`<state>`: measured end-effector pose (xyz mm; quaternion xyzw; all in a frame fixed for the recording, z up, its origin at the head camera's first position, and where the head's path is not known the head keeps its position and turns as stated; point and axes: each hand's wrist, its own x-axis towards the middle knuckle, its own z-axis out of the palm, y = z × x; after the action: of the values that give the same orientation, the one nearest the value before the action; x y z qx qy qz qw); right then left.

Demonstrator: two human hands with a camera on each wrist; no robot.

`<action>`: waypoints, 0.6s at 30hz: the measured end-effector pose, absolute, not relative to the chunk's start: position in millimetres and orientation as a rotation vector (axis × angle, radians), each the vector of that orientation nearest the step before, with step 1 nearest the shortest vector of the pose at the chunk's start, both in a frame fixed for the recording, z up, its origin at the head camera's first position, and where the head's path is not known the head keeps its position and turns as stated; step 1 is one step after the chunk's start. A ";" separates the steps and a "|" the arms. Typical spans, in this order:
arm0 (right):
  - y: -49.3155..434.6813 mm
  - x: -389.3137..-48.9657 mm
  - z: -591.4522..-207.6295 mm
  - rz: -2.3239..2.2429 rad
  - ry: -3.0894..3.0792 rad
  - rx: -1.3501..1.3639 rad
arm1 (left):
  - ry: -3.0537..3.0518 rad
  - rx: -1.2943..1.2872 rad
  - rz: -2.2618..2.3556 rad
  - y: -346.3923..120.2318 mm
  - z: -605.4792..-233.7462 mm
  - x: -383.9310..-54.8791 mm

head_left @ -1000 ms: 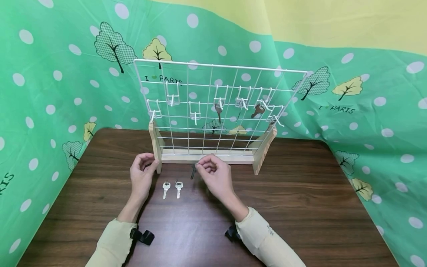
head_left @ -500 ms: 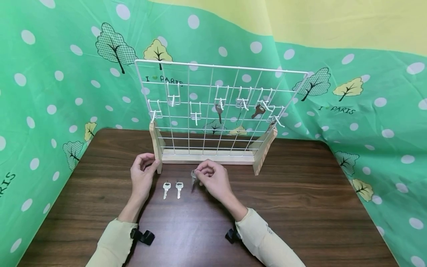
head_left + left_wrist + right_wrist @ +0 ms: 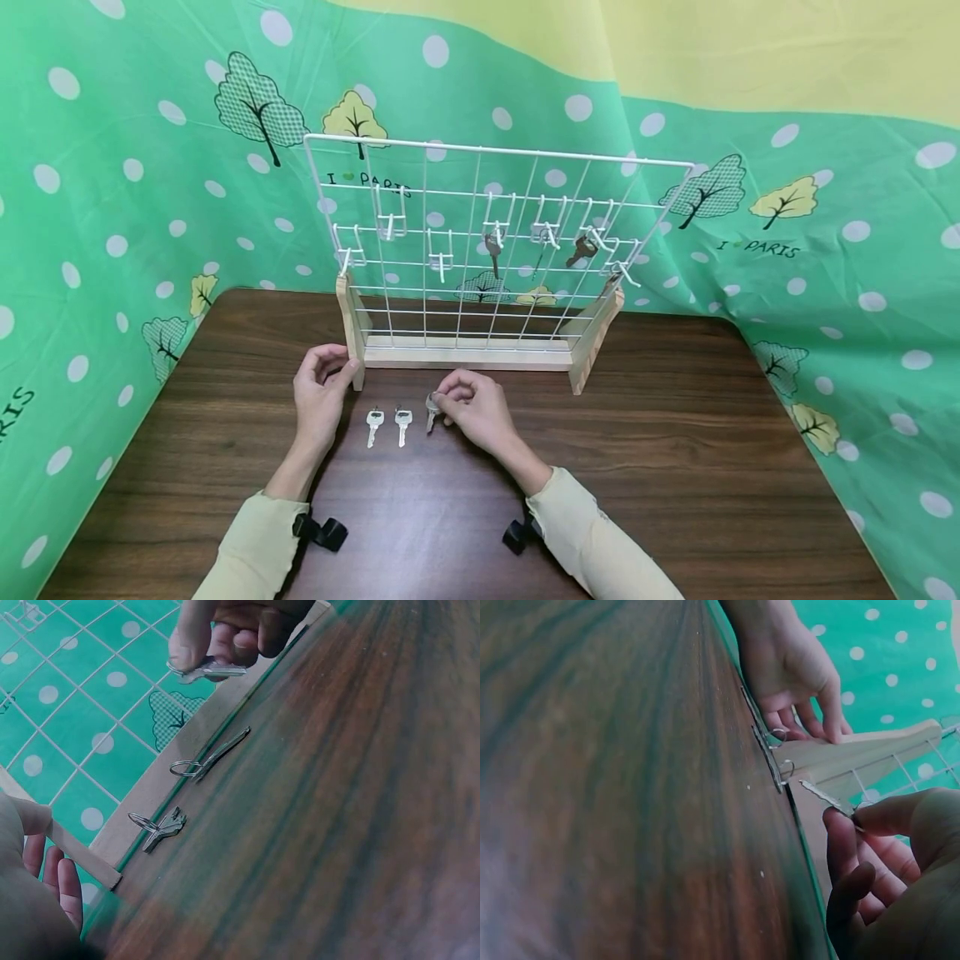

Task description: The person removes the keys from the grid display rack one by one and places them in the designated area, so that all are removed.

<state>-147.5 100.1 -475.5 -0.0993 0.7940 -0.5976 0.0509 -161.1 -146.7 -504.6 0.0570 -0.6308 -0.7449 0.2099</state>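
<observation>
My right hand [image 3: 474, 408] pinches a silver key [image 3: 431, 415] by its head between thumb and fingers, blade pointing down. In the right wrist view this key [image 3: 826, 796] projects from the fingertips. Two more silver keys, a left one [image 3: 375, 427] and a right one [image 3: 403, 427], lie side by side on the table to the left, each with a small ring. At the rack's left wooden leg [image 3: 349, 329], my left hand [image 3: 321, 398] grips the front edge, thumb on the near side.
The white wire grid rack [image 3: 450, 313] stands on a wooden base [image 3: 465, 357] and carries several white hooks. Darker keys hang from hooks on its right half, including one key [image 3: 582, 250]. A green dotted cloth [image 3: 225, 217] hangs behind the brown table [image 3: 712, 433].
My right hand has come down and nearer with its key, level with the two lying keys. My left hand has stayed at the rack's leg.
</observation>
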 end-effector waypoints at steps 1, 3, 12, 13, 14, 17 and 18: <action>100.0 -147.5 -476.8 -1.801 2.426 -0.301 | -1.754 0.159 -2.071 -146.7 -504.6 -161.1; 99.5 -147.8 -479.4 -1.769 2.444 -0.308 | -1.754 0.160 -2.072 -146.8 -504.7 -161.0; 100.1 -149.3 -486.5 -1.585 2.645 -0.397 | -1.756 0.160 -2.072 -146.9 -505.0 -161.2; 100.4 -149.4 -486.8 -1.557 2.679 -0.406 | -1.756 0.160 -2.072 -146.9 -504.9 -161.2; 100.6 -149.7 -487.0 -1.525 2.712 -0.413 | -1.754 0.160 -2.074 -146.9 -505.0 -161.3; 101.4 -150.4 -488.5 -1.458 2.769 -0.451 | -1.748 0.157 -2.077 -146.9 -505.2 -161.4; 101.5 -150.5 -489.3 -1.439 2.782 -0.464 | -1.745 0.155 -2.079 -146.9 -505.3 -161.4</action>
<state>-150.5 101.5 -489.3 -0.1466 0.8786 -0.4544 -0.0123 -161.4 -146.9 -505.3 0.0556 -0.6275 -0.7477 0.2099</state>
